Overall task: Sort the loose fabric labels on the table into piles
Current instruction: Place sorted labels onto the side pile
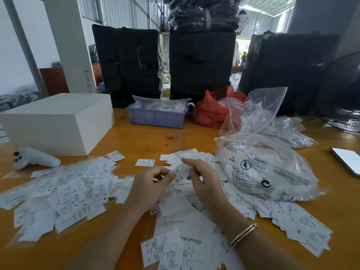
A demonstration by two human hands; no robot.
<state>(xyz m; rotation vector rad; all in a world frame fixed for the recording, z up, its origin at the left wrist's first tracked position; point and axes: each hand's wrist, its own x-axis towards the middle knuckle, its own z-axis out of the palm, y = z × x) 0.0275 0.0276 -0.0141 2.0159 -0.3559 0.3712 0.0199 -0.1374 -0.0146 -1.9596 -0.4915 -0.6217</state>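
White fabric labels cover the orange table (136,139). A wide spread of them (64,190) lies at the left, printed with sizes such as S, M and XS. A second heap (187,223) lies under and in front of my hands. One label (144,162) sits alone beyond the heap. My left hand (151,184) and my right hand (202,180) meet over the heap, and both pinch a white label marked XL (180,171) between fingers and thumb.
A clear plastic bag (268,170) holding more labels lies at the right, with more clear bags (259,112) behind. A white box (56,121), a white controller (35,158), a blue tray (155,117), a red bag (212,110), a phone (348,160) and black bales stand around.
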